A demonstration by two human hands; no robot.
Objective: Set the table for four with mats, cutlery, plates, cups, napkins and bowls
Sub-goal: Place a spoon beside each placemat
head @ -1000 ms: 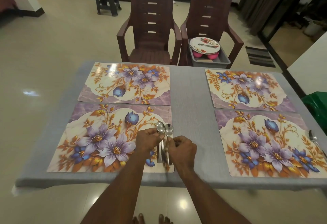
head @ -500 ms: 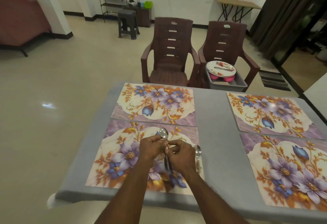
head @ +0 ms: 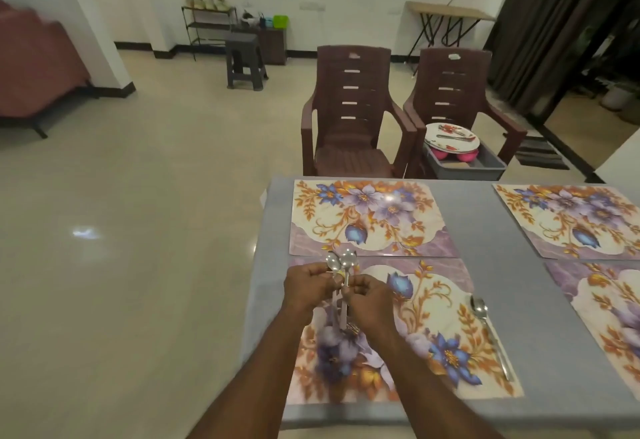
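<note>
Four floral place mats lie on the grey tablecloth [head: 485, 286]. Over the left part of the near left mat [head: 433, 317], my left hand [head: 306, 288] and my right hand [head: 370, 301] both grip a bundle of cutlery [head: 341, 267]; two spoon bowls stick up above the fingers and the handles hang below. One spoon [head: 488, 331] lies along that mat's right edge. The far left mat [head: 367, 217] is bare. Two more mats [head: 575, 220] lie on the right, partly cut off by the frame.
Two brown plastic chairs [head: 349, 116] stand at the far side of the table. On the right chair sits a grey bin [head: 481, 165] with patterned plates [head: 452, 135] and pink bowls. A dark stool [head: 244, 57] and shoe rack stand across the tiled floor.
My hands carried the cutlery bundle leftwards across the near left mat. A spoon now lies at that mat's right edge. The view swung left and up.
</note>
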